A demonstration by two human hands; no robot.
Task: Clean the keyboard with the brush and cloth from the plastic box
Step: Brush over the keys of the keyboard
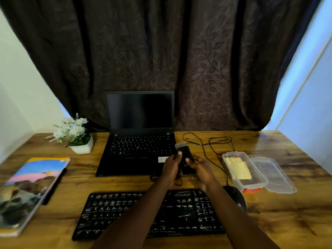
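A black keyboard (111,212) lies at the front of the wooden desk, partly under my forearms. Above its far edge both my hands hold a black brush (183,150) with pale bristles pointing away from me. My left hand (171,168) grips its left side with the thumb on top. My right hand (199,168) grips its lower right part. To the right stands the clear plastic box (258,182), open, with a yellow cloth (239,168) lying inside.
The box's clear lid (273,175) lies right of the box. A black mouse (237,196) sits beside the keyboard, its cable looping behind. An open laptop (140,133), a white flower pot (79,139) and a book (30,191) occupy the back and left.
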